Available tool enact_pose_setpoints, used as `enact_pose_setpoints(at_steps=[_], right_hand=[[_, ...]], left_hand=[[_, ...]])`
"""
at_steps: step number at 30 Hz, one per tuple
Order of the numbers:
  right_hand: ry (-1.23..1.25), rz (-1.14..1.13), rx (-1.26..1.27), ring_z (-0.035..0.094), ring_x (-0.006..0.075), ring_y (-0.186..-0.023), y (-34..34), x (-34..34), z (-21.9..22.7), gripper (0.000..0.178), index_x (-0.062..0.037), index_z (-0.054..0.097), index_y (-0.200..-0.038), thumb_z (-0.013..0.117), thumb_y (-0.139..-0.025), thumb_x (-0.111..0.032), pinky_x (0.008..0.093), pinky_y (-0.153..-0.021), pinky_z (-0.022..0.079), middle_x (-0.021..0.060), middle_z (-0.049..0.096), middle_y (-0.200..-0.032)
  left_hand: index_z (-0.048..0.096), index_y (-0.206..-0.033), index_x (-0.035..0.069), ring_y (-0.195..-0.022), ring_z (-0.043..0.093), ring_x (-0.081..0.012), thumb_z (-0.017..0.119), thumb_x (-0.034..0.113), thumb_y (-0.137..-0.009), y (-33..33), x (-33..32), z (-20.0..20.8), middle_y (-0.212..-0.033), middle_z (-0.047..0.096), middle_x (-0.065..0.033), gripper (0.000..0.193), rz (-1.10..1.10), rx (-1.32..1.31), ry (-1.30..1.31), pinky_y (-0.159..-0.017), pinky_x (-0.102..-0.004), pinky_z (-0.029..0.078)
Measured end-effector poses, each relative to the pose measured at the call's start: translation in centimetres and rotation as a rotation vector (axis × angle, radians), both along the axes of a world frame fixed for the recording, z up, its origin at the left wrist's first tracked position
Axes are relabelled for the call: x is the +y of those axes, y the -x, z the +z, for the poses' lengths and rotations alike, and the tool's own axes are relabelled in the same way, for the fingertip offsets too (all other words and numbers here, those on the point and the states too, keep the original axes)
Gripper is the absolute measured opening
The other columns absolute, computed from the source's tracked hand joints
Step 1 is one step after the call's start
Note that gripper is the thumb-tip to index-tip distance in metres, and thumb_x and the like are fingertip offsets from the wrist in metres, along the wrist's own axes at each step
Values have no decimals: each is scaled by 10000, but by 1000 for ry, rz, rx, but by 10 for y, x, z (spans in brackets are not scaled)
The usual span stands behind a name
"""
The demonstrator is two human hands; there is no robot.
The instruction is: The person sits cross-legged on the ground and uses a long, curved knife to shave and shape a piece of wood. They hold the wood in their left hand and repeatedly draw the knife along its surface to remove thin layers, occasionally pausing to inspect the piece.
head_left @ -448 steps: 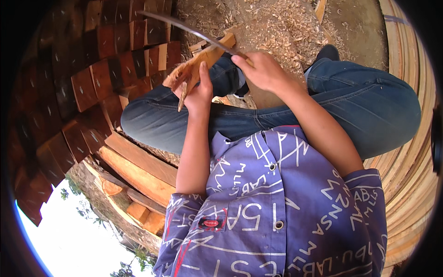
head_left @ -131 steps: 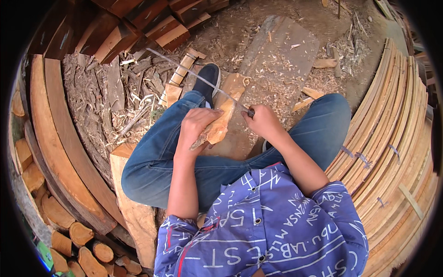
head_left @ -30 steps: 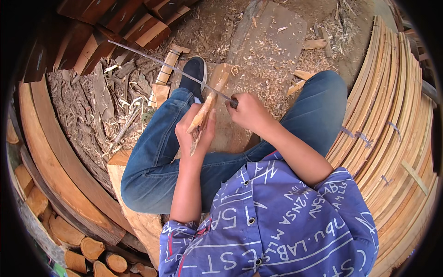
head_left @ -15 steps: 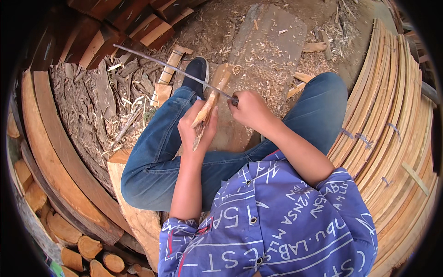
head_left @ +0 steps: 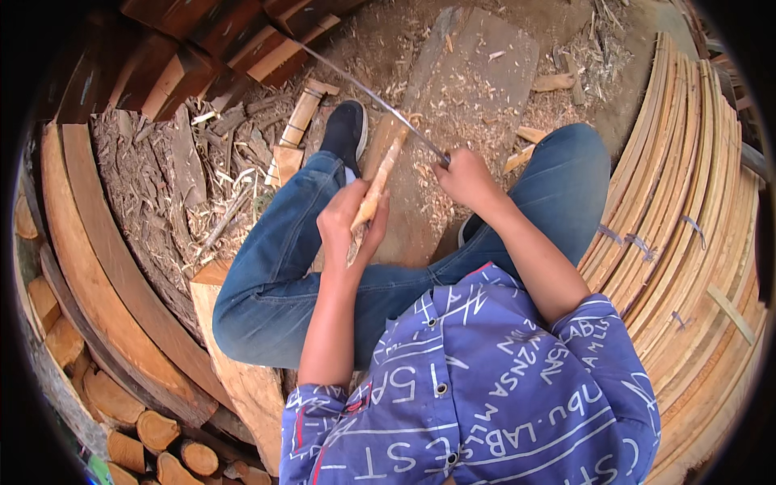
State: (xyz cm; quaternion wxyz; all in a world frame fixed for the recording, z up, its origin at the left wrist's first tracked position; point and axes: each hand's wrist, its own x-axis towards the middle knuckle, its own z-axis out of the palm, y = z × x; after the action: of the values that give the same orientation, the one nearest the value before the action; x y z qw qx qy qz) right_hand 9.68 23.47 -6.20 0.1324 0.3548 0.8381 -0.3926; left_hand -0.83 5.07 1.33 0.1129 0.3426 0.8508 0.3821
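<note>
My left hand (head_left: 346, 217) is closed round the near part of a pale, carved wooden stick (head_left: 383, 178), which slants away from me between my legs. In my right hand (head_left: 470, 179) is the dark handle of a long, thin metal blade (head_left: 356, 83), seen nearly edge-on. The blade runs up and to the left and crosses just at the stick's far end; whether it touches the wood I cannot tell. Behind the stick a wooden block (head_left: 381, 136) partly shows. The handle is mostly hidden in my fist.
Bark strips (head_left: 145, 178) and shavings lie on the left. A flat slab (head_left: 477, 61) is ahead. Bundled slats (head_left: 671, 210) line the right; curved planks (head_left: 105, 250) and cut logs (head_left: 158, 431) stand left. My shoe (head_left: 346, 129) is left of the stick.
My right hand has moved right, and the blade has swung steeper and slid from the stick's middle toward its far end. My left hand has turned the stick slightly.
</note>
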Motion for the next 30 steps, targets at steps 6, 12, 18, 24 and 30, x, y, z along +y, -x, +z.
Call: enact_pose_setpoints(at_steps=[6,12,18,24,30], right_hand=[[170,-55,274,576,430,-603,23,-33,50,279,47,621,-691,649,-826,-195,480,-581,443,264,567,-619],[76,75,218,611,443,-680,19,-32,39,247,44,645,-731,628,-819,-185,497,-642,486,270,605,-685],[70,56,322,607,444,-672,22,-37,75,234,44,630,-724,634,-821,-168,489,-629,480,271,590,-670],[117,26,220,631,434,-711,9,-42,41,185,45,639,-728,626,-768,-135,495,-686,500,269,613,-696],[96,78,214,643,438,-741,17,-40,81,178,41,657,-761,619,-767,-133,502,-723,516,271,637,-737]], left_hand=[[621,-825,9,-549,574,-180,727,98,-803,3,-6,-3,-646,597,-116,139,35,-47,65,-550,-292,454],[618,-823,32,-633,600,-317,729,79,-759,0,1,3,-698,590,-136,137,-12,-2,44,-580,-375,480],[616,-823,37,-633,601,-322,725,66,-758,0,-1,-1,-698,594,-137,131,-8,11,52,-575,-379,480],[626,-827,30,-630,602,-318,726,61,-754,-4,-5,0,-696,594,-142,127,-4,-6,47,-568,-372,473],[622,-851,28,-646,608,-312,726,71,-751,2,3,4,-714,604,-140,151,-50,59,29,-589,-368,478]])
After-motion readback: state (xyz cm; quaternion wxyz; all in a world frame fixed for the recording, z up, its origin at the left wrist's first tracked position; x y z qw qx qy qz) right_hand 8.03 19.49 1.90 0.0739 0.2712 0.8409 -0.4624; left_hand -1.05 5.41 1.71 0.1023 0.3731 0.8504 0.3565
